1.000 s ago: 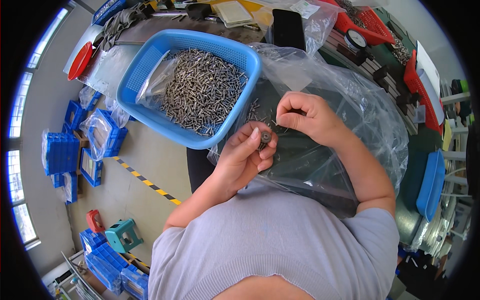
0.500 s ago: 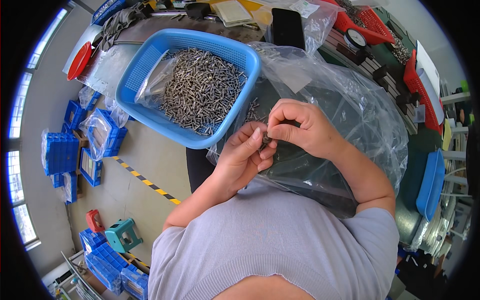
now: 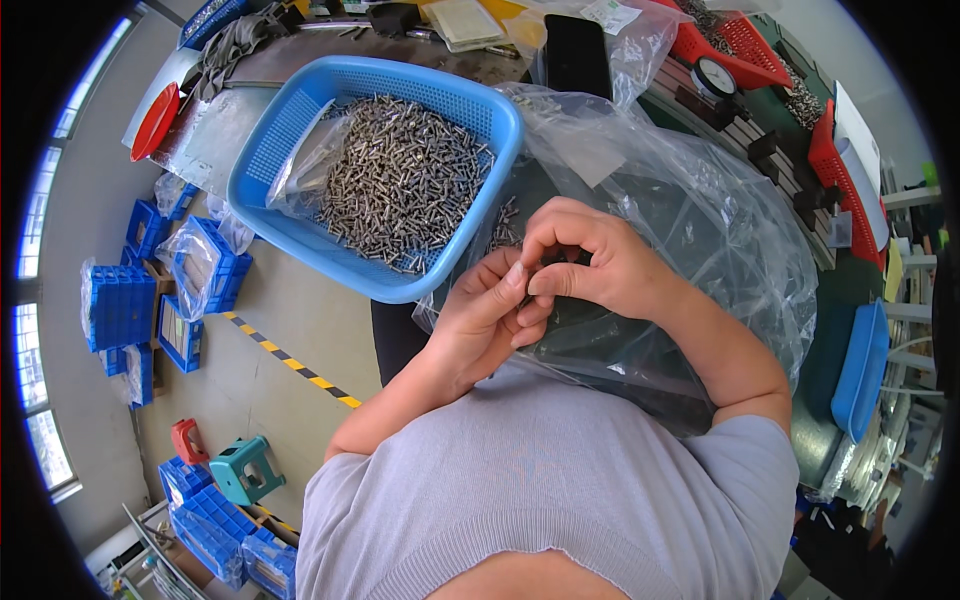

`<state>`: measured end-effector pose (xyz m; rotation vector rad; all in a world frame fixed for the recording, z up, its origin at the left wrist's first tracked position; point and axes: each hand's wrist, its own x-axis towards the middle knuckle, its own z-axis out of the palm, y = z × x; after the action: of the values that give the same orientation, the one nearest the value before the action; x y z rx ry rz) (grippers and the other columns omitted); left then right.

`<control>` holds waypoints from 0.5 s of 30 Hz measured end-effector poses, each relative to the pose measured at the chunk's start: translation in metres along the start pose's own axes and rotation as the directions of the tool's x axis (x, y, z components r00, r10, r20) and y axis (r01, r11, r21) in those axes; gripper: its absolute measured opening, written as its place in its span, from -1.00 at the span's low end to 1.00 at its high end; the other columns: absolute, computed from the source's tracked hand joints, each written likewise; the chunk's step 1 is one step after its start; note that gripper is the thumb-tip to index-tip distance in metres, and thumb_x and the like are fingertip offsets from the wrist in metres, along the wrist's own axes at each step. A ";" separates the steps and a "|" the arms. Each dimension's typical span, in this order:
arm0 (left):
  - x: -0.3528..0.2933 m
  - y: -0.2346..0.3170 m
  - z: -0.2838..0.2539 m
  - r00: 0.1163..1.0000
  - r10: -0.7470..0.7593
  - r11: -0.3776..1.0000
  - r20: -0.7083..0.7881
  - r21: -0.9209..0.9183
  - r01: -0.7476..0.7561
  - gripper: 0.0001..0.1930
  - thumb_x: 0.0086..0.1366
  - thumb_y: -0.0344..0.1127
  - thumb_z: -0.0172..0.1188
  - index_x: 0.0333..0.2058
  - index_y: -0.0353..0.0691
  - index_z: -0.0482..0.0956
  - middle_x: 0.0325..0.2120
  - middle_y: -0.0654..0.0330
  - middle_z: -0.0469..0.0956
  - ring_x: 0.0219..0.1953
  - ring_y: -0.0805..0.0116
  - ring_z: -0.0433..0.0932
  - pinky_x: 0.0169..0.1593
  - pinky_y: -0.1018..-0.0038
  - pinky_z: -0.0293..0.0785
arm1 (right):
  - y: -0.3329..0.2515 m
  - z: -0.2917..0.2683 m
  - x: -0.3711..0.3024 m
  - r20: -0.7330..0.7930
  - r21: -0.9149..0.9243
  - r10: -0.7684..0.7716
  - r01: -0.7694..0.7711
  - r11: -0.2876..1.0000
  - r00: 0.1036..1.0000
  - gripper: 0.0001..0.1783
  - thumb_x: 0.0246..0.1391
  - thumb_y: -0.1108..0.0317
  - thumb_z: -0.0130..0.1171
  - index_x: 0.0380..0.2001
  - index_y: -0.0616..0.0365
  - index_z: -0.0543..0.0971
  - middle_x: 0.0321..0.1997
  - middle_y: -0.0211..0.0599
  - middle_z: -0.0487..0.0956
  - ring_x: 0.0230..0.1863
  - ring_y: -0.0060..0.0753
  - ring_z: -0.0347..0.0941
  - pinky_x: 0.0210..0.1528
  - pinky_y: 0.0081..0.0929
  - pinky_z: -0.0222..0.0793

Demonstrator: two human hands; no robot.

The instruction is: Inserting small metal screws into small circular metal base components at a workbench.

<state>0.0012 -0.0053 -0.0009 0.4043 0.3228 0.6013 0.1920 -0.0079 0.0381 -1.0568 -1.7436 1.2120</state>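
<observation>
At centre, the curled left hand (image 3: 488,308) holds a small dark metal part (image 3: 528,291), mostly hidden. The right hand (image 3: 600,262) has thumb and forefinger nearly together beside it; whether they pinch anything is unclear. Clear plastic (image 3: 700,205) lies on the green counter (image 3: 848,285), right of a blue basket (image 3: 325,280) of metal pins (image 3: 405,185); striped tape (image 3: 290,362) crosses the floor (image 3: 300,310) at left.

We count two hands (image 3: 490,315) (image 3: 605,262), one big light-blue basket (image 3: 265,160), one phone (image 3: 577,57), one dial gauge (image 3: 713,78), two stools (image 3: 189,441) (image 3: 240,470); metal pins (image 3: 405,175) uncountable.
</observation>
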 end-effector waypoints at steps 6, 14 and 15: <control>-0.002 0.000 0.004 1.000 -0.007 0.999 -0.009 -0.040 0.007 -0.75 0.37 -0.14 0.06 -0.17 -0.20 0.41 -0.41 0.28 0.42 -0.47 0.55 0.28 -0.45 0.61 0.23 | -0.001 -0.001 0.000 -0.020 -0.082 -0.092 0.090 0.993 0.996 -0.79 -0.10 0.42 0.35 -0.41 0.16 0.50 -0.30 -0.39 0.43 -0.29 -0.52 0.39 -0.24 -0.59 0.31; -0.001 -0.003 0.004 0.999 0.011 1.000 -0.039 -0.024 -0.012 -0.74 0.37 -0.17 0.05 -0.11 -0.22 0.41 -0.36 0.23 0.45 -0.43 0.52 0.31 -0.40 0.59 0.26 | -0.005 -0.007 -0.003 -0.028 -0.153 -0.127 0.121 0.981 0.992 -0.86 -0.06 0.43 0.31 -0.45 0.17 0.52 -0.33 -0.39 0.46 -0.31 -0.51 0.39 -0.24 -0.59 0.29; -0.001 -0.003 0.004 0.999 0.024 1.000 -0.049 -0.020 -0.025 -0.75 0.38 -0.18 0.04 -0.11 -0.23 0.41 -0.35 0.21 0.45 -0.42 0.51 0.31 -0.40 0.59 0.26 | -0.004 -0.010 -0.003 -0.026 -0.100 -0.121 0.118 0.988 0.992 -0.89 -0.02 0.44 0.27 -0.43 0.18 0.53 -0.34 -0.39 0.46 -0.32 -0.51 0.40 -0.24 -0.60 0.29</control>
<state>0.0039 -0.0092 0.0014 0.3750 0.3583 0.6383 0.2011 -0.0086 0.0444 -1.0071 -1.8300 1.0398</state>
